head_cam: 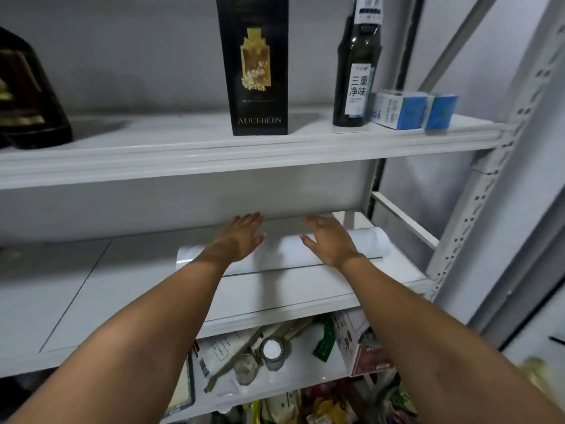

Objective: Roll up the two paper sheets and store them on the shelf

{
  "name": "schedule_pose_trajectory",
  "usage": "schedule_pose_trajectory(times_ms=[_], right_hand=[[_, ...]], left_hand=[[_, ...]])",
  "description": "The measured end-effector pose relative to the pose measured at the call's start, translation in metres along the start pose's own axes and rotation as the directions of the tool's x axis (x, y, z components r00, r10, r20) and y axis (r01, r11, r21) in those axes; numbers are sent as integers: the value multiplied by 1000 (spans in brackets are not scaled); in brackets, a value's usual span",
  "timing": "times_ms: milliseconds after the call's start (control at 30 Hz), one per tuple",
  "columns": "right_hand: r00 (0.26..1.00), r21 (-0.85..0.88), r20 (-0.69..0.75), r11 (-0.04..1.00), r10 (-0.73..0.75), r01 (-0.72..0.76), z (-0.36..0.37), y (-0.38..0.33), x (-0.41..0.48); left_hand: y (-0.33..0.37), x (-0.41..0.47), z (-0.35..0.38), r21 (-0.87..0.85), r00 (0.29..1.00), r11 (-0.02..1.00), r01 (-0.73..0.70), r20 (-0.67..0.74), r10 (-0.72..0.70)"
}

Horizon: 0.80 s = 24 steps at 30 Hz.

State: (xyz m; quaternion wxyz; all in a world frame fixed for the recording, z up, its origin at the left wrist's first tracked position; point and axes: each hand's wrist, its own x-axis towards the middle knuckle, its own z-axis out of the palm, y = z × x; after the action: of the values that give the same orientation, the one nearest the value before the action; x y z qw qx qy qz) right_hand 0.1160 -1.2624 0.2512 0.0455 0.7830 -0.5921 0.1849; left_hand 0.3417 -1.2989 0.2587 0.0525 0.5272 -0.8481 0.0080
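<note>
A white rolled-up paper [284,250] lies lengthwise on the middle shelf [122,286] of a white metal rack, its right end near the rack's side rail. My left hand [241,237] rests flat on top of the roll's left half, fingers spread. My right hand [328,240] lies flat over the right half, fingers also spread. Neither hand curls around the paper. I cannot tell whether the roll is one sheet or two.
The upper shelf [183,148] holds a black box [255,65], a dark bottle [356,71], blue-white small boxes [412,110] and a dark object [27,96] at far left. Below the middle shelf lie packets, jars and cartons [275,350]. The perforated rack post [489,172] stands at right.
</note>
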Motion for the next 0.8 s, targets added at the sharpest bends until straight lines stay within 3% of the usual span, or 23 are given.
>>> schedule_pose_trajectory(times_ms=[167, 467, 667, 800], right_hand=[[986, 51, -49, 986, 162, -160, -57, -37, -35], [902, -158, -191, 895, 387, -418, -167, -36, -136], [783, -253, -303, 746, 544, -616, -244, -28, -255], [681, -319, -378, 602, 628, -732, -295, -38, -345]], left_hand=[[19, -18, -55, 40, 989, 989, -144, -20, 145], [159, -47, -113, -69, 897, 896, -439, -92, 432], [263, -77, -150, -64, 757, 761, -645, -187, 626], [332, -117, -175, -30, 615, 632, -775, -272, 741]])
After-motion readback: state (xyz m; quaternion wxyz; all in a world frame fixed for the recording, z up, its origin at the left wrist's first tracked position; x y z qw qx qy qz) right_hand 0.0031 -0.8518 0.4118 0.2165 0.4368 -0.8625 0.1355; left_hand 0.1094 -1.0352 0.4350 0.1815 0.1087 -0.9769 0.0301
